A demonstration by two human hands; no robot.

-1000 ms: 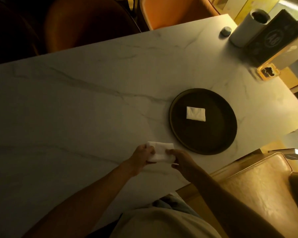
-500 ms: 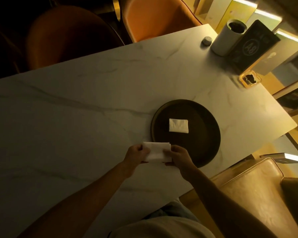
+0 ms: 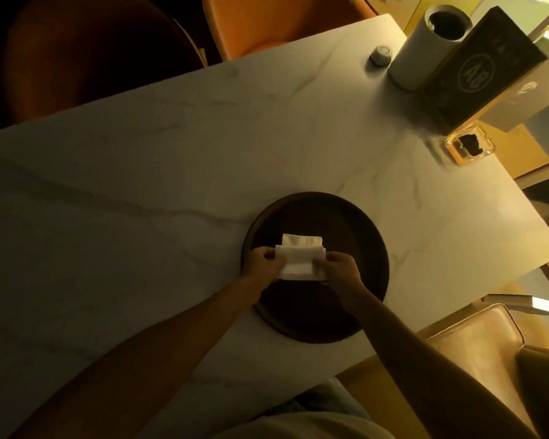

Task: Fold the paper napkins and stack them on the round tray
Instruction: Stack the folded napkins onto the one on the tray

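Fingers (image 3: 271, 259) of the left hand (image 3: 262, 264) pinch the left edge of a folded paper napkin (image 3: 298, 263), and those of the right hand (image 3: 341, 267) pinch its right edge, so both hands are closed on it over the middle of the round tray (image 3: 362, 236). Being thin, soft paper, it will probably weigh next to nothing, sag if held at one corner, and spring open along the fold, so the two opposite short edges look like the sensible hold (as now). It shows as a small white rectangle with layered edges. Just beyond it, partly covered, lies another folded white napkin (image 3: 301, 239) flat on the dark tray. Farther across the marble worktop (image 3: 140, 185) stand a white cylinder (image 3: 425, 49) and a glass ashtray (image 3: 468, 147).
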